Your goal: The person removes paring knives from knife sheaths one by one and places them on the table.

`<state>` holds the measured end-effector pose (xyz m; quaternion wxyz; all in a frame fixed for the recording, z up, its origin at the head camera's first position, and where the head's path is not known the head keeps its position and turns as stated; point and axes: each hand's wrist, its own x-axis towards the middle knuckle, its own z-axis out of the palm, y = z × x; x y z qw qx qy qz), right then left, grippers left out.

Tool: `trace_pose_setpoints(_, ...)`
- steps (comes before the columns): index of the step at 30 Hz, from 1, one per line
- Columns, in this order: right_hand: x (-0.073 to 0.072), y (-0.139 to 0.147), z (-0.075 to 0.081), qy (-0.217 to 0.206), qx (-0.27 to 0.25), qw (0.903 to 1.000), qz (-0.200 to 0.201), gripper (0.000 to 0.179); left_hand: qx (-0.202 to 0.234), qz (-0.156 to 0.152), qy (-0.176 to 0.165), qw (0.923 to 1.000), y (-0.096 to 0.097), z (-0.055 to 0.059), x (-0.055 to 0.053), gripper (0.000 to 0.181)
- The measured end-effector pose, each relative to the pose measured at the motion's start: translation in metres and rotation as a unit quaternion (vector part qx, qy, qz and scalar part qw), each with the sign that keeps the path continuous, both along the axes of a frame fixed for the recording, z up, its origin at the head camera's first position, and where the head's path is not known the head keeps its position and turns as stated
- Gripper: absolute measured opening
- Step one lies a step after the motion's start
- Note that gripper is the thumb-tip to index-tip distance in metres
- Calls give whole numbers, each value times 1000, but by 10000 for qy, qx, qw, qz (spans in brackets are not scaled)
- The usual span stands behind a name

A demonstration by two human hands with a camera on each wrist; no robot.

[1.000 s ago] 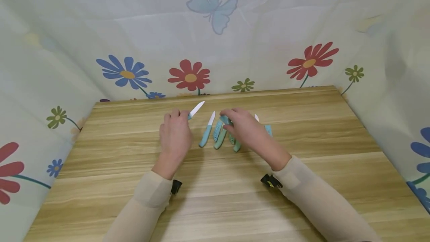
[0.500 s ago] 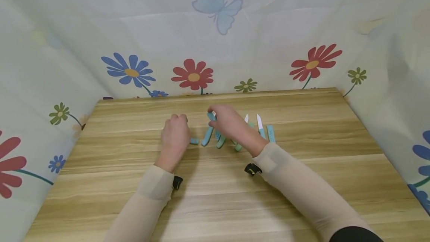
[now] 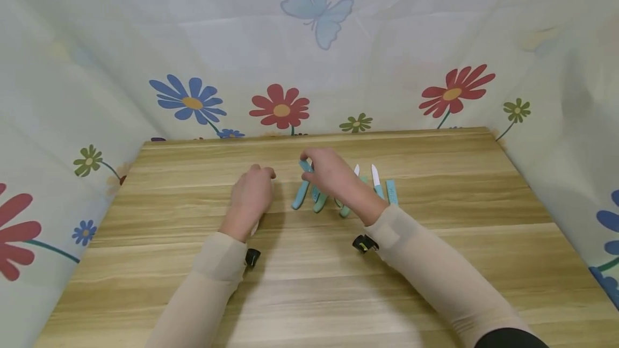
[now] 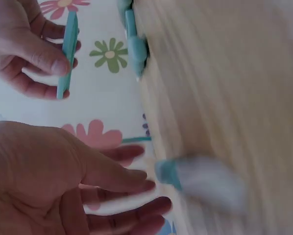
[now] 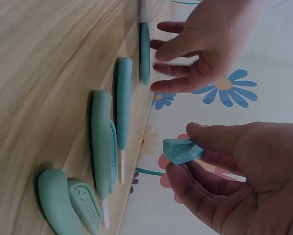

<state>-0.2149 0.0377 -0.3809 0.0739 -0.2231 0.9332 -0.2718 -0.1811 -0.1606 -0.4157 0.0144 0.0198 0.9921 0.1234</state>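
My right hand [image 3: 333,173] pinches a light-blue knife sheath [image 5: 183,151] between thumb and fingers, held above the table. Loosely bent fingers of my left hand [image 3: 252,192] hold nothing, just over a paring knife with a blue handle [image 5: 145,54]. In the left wrist view that knife [image 4: 210,183] is blurred, its pale blade pointing back past the hand. Beneath the right hand lie a blue knife [image 3: 301,195] and a green knife [image 3: 319,203], with a blue sheath partly hidden between them.
Right of these lie another green knife [image 3: 345,211], a green sheath [image 5: 85,205], a blue knife [image 3: 377,181] with bare white blade, and a blue sheath [image 3: 391,192]. The wooden table [image 3: 309,283] meets a flowered cloth [image 3: 217,26] at its back edge.
My left hand has turned the knife from blade pointing away to blade pointing back toward its wrist, and let go of it. My right hand moved left, carrying the sheath.
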Motion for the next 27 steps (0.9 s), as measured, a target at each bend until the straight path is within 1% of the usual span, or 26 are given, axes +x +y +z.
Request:
trace_pose_setpoints(4,1,3,-4,16,-102,9999,7,36,-277,-373,0,9989,-3,0,0,29)
trace_pose_setpoints(9,2,5,-4,62,-159,9999,-19,36,-569,-672,-50,9961,-7,0,2,21)
trace_pose_setpoints(12,3,5,-3,21,-131,9999,-30,37,-740,-750,-83,9944,-10,2,3,19)
trace_pose_setpoints(16,2,4,-5,17,4,10000,1,37,-844,-651,-92,9943,-16,1,2,18)
trace_pose_setpoints(23,1,-2,-7,-47,188,9998,25,38,-927,-230,-139,9953,-29,2,0,16)
trace_pose_setpoints(27,-3,-7,-9,-60,241,9997,5,39,-863,-46,-135,9962,-33,2,0,18)
